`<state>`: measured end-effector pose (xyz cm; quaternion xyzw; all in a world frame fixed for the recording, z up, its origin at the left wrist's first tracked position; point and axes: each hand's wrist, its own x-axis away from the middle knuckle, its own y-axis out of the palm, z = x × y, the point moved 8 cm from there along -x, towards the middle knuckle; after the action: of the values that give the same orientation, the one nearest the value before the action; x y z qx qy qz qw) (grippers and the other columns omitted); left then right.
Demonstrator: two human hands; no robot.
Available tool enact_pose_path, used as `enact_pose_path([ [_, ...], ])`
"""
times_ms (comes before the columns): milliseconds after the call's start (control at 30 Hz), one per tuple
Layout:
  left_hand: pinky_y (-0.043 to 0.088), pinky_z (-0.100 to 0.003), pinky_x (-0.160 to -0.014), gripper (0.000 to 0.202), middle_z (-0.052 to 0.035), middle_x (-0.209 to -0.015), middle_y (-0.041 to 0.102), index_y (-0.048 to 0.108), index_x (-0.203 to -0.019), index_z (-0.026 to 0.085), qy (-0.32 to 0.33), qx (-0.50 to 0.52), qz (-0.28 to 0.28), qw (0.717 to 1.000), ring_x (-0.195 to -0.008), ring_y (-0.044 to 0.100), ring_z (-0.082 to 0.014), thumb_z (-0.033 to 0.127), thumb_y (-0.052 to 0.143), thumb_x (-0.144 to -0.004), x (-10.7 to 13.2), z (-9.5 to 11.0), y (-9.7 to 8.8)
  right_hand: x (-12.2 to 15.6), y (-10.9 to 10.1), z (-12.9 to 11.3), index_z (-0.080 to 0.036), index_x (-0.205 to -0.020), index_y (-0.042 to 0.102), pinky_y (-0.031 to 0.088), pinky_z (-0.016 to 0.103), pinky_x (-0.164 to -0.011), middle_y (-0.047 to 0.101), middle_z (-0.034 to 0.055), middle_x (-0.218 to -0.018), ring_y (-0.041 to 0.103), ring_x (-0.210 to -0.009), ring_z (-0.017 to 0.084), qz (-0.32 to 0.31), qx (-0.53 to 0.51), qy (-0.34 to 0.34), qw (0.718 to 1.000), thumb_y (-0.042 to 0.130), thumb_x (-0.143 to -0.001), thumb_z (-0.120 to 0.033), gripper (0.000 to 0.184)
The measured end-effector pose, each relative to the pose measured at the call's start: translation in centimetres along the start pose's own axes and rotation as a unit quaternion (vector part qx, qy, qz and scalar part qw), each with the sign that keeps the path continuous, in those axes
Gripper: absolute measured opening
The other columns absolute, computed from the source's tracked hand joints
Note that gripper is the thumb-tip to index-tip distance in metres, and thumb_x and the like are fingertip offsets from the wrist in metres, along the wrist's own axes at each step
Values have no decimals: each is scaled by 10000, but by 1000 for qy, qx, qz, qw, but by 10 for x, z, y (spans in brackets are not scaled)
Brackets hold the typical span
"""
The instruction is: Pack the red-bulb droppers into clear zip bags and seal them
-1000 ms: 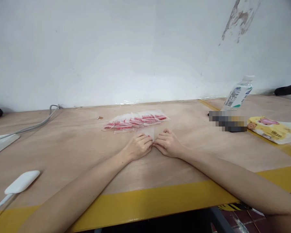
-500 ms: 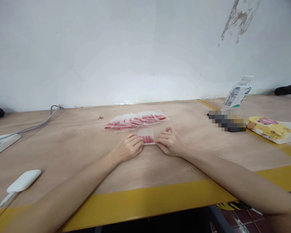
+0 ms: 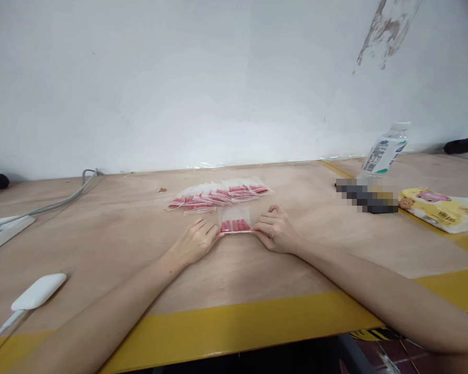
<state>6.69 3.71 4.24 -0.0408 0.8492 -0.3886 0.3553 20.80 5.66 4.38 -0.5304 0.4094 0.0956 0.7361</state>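
Observation:
A small clear zip bag lies on the table with several red, tube-like pieces lined up along its near edge. My left hand pinches the bag's near left corner between thumb and fingers. At the near right corner, my right hand is closed on the same edge, its fingers curled. Just beyond the bag is an overlapping row of similar zip bags, also with red pieces inside.
On the right stand a tilted clear bottle, a dark pixelated object and a yellow tissue pack. A power strip and a white charger-like device with cables lie left. Yellow tape runs along the front edge.
My left hand has slid left along the bag's near edge to its corner, uncovering more red pieces. My right hand stays nearly in place.

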Motion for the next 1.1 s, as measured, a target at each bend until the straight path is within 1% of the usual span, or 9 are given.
enact_pose_path([
  [100, 387, -285, -585, 325, -6, -590, 511, 475, -649, 158, 5, -9, -6, 1000, -559, 502, -149, 278, 391, -939, 0, 0, 1, 1, -1, 3, -173, -700, 588, 270, 317, -738, 619, -4, -642, 501, -600, 101, -6, -10, 14, 1000, 480, -830, -204, 173],
  [233, 401, -275, -595, 296, -6, -610, 529, 486, -662, 157, -5, 48, 6, 999, -572, 512, -144, 275, 429, -927, 0, -1, 0, 1, 1, 8, -173, -710, 587, 272, 322, -756, 624, 8, -662, 511, -642, 119, -20, -6, 38, 999, 489, -830, -238, 168],
  [400, 444, -275, -659, 205, -21, -712, 613, 566, -775, 157, -35, 118, 20, 992, -658, 573, -146, 274, 466, -911, -1, -2, 0, -2, 7, 2, -200, -886, 628, 275, 319, -779, 655, 37, -824, 531, -788, 150, -22, 2, 16, 1000, 521, -831, -335, 181],
  [567, 457, -272, -674, 191, -36, -788, 647, 603, -826, 162, -10, 117, 0, 993, -703, 598, -148, 208, 438, -910, -2, 2, 2, -6, 11, -5, -184, -723, 631, 268, 300, -724, 608, 10, -646, 486, -656, 118, -20, 28, 0, 999, 460, -864, -214, 224],
  [733, 448, -273, -652, 200, -34, -748, 642, 590, -779, 151, -14, 107, 2, 994, -671, 590, -150, 176, 439, -908, -3, 2, 2, -4, 10, 1, -159, -669, 600, 270, 310, -734, 585, 12, -610, 458, -598, 108, -32, 31, 14, 999, 466, -860, -236, 245],
  [867, 445, -268, -663, 190, -21, -742, 640, 588, -779, 164, -31, 171, 7, 985, -665, 581, -139, 231, 463, -906, 1, -2, 4, -5, 8, 6, -161, -637, 583, 286, 349, -802, 594, 30, -622, 496, -665, 142, -73, 27, 21, 997, 514, -834, -323, 265],
  [933, 442, -298, -735, 188, -34, -820, 649, 598, -857, 173, -42, 205, 5, 978, -764, 586, -162, 330, 499, -885, 3, -7, 3, -7, 7, 1, -167, -750, 616, 291, 381, -846, 631, 72, -781, 524, -799, 190, -101, 13, 22, 995, 530, -808, -421, 274],
  [1000, 415, -358, -827, 301, -69, -959, 633, 587, -989, 171, -73, 211, -1, 975, -918, 558, -208, 426, 471, -875, 2, -17, 3, -11, 11, -10, -174, -1026, 597, 298, 401, -892, 594, 122, -1073, 501, -987, 236, -135, -24, 15, 990, 510, -790, -512, 421],
  [1100, 350, -418, -921, 373, -93, -1148, 555, 549, -1122, 183, -138, 166, -36, 976, -1089, 469, -237, 406, 331, -917, -9, -39, 11, -14, 26, -29, -162, -1330, 370, 287, 419, -961, 378, 155, -1364, 369, -1208, 271, -194, -80, -6, 978, 430, -795, -597, 693],
])
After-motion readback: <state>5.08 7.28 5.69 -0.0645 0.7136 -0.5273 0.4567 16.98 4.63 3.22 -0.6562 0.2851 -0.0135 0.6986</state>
